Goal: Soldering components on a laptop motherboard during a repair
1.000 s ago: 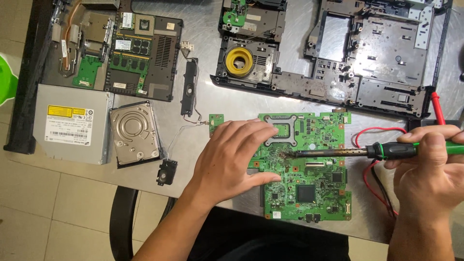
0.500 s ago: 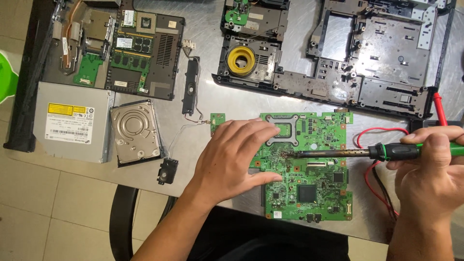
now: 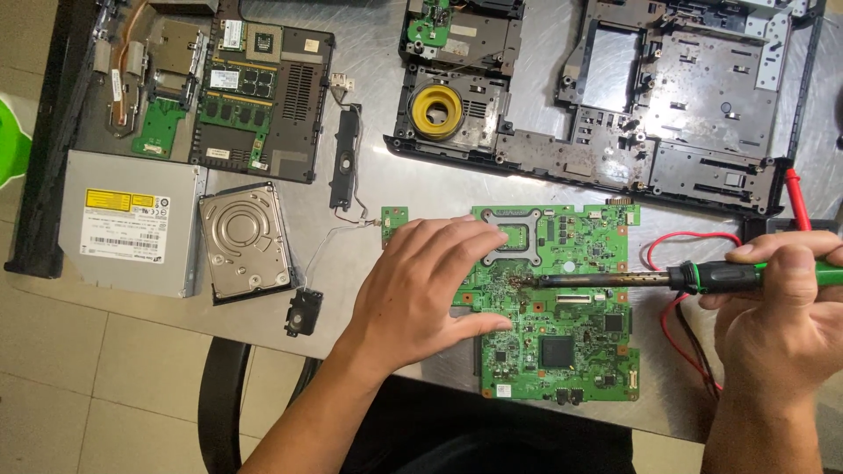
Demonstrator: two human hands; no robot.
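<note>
Left hand (image 3: 421, 290) stays pressed flat on the green circuit board (image 3: 562, 307) at centre frame, nothing grasped, while the right hand (image 3: 781, 325), closed around the soldering iron (image 3: 702, 278), has barely shifted, tip resting on the board.

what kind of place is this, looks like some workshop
Likely an electronics repair bench. The right hand holds a soldering iron to a green circuit board steadied by the left hand, with a bare hard drive nearby.

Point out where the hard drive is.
In the head view, the hard drive lies at table left, between the silver optical drive and the left hand.
</note>
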